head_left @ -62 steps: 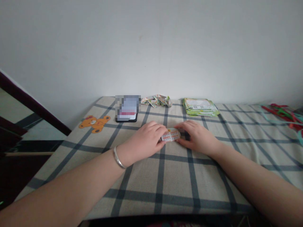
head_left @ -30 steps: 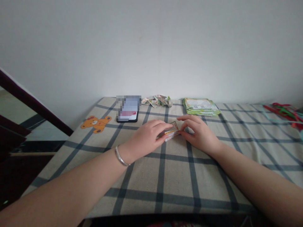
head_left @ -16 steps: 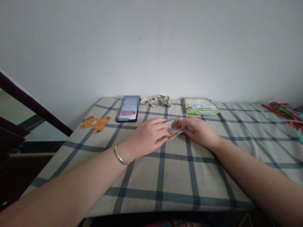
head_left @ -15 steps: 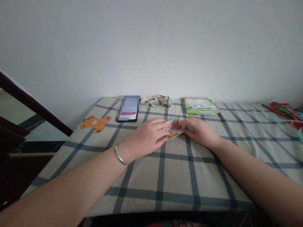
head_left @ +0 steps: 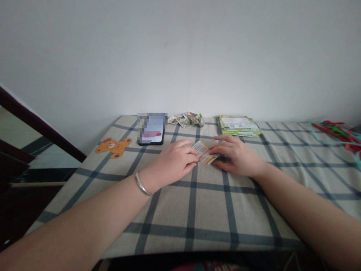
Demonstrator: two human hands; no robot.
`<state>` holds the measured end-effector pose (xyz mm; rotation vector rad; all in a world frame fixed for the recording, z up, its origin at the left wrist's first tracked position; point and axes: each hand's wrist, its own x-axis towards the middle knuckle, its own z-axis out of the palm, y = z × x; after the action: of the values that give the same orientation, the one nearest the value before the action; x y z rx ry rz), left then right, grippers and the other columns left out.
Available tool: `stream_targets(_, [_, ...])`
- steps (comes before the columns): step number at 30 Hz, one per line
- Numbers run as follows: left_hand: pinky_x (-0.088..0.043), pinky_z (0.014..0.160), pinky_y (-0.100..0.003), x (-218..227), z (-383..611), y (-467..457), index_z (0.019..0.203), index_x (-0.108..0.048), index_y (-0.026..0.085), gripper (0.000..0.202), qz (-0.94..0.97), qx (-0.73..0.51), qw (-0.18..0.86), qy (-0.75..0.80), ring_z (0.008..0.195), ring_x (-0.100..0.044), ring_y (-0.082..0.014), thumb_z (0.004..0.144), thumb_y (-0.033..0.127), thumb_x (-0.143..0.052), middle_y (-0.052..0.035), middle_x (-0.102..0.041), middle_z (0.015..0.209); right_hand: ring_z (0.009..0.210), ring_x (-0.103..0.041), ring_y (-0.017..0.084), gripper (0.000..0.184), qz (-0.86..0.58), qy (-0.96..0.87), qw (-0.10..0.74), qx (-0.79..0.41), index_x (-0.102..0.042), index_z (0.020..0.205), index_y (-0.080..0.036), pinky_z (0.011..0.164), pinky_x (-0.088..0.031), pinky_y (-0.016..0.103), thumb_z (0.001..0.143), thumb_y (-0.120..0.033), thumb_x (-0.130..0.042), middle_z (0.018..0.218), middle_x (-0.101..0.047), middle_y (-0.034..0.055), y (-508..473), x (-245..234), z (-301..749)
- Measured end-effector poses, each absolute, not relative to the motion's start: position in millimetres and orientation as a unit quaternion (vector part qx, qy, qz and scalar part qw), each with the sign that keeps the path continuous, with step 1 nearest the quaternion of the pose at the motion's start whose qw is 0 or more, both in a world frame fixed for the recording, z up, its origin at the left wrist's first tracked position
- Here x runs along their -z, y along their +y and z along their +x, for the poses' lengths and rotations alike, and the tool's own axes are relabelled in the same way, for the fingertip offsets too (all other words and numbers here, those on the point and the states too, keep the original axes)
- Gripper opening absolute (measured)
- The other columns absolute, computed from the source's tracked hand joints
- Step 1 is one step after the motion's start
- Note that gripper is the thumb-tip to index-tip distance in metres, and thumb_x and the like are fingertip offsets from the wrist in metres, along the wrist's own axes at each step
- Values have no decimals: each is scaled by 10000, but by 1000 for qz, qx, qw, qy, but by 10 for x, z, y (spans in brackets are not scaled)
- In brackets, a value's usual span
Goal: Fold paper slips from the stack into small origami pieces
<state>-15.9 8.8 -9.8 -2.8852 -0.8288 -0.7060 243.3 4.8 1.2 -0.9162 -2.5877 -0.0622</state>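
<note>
Left hand (head_left: 177,161) and right hand (head_left: 239,156) touch printed paper (head_left: 203,152), its lettering (head_left: 210,160) seemingly illegible.

Printed surfaces, none with legible wording: the small paper (head_left: 203,151), bearing fine lines of print and a yellow strip; the stack of green-edged sheets (head_left: 237,123), its white panel and green band too small to decipher; and the phone (head_left: 153,130), its screen partly pixelated.

Phone (head_left: 155,136) is lying on checked cloth (head_left: 211,214), screen lit. Flat orange bear (head_left: 114,148) is showing near cloth's left edge. Red and green strips (head_left: 337,131) are lying tangled at right. Pale wall (head_left: 180,56) is rising behind. Dark rail (head_left: 42,126) is slanting at left.
</note>
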Motion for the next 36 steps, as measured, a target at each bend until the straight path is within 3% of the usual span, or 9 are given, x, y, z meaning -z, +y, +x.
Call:
stream_targets(3, [-438, 1040, -446, 68, -142, 76, 1000, -715, 195, 177, -940, 214, 33, -264, 1191, -520, -249, 873, 196, -591, -60, -691, 1042, 1231, -511, 303, 285, -288, -941, 174, 45, -677, 1113, -255, 1054, -370, 529, 839, -320, -637, 1204, -674, 34, -47, -41, 2346])
stream_targets(8, [-451, 1023, -437, 49, -131, 79, 928, -725, 194, 152, -944, 205, 26, -256, 1117, -553, -230, 884, 200, -579, -50, -692, 989, 1071, -618, 225, 244, -281, -950, 139, 7, -682, 1110, -256, 907, -491, 406, 931, -274, -517, 1174, -688, 22, -121, -30, 2260])
stream_targets(15, [-443, 1035, -428, 59, -129, 62, 944, -720, 215, 153, -950, 224, 25, -217, 1161, -540, -224, 878, 182, -585, -33, -683, 1065, 972, -663, 185, 184, -284, -940, 186, -47, -721, 969, -256, 862, -511, 369, 918, -237, -544, 1067, -726, 17, -78, -21, 2321])
stream_targets(25, [-397, 1079, -437, 67, -110, 19, 1074, -671, 232, 241, -956, 206, 16, -207, 1183, -530, -209, 842, 175, -635, -19, -660, 1153, 881, -665, 164, 190, -299, -925, 190, -138, -691, 928, -225, 820, -521, 333, 905, -162, -513, 956, -724, 31, -30, -70, 2380])
stream_targets(31, [-430, 1032, -427, 64, -117, 21, 1091, -674, 243, 265, -956, 193, -28, -220, 1127, -562, -202, 831, 196, -659, -31, -647, 1156, 839, -635, 178, 172, -349, -909, 202, -103, -667, 914, -209, 774, -488, 329, 889, -145, -509, 887, -708, 37, -19, -25, 2356])
stream_targets(36, [-442, 1005, -413, 50, -122, 26, 1077, -688, 247, 237, -957, 184, -41, -219, 1099, -574, -201, 854, 190, -634, -30, -652, 1147, 728, -578, 175, 152, -423, -878, 213, -65, -627, 787, -194, 652, -446, 291, 902, -204, -528, 743, -648, 31, -20, 22, 2290])
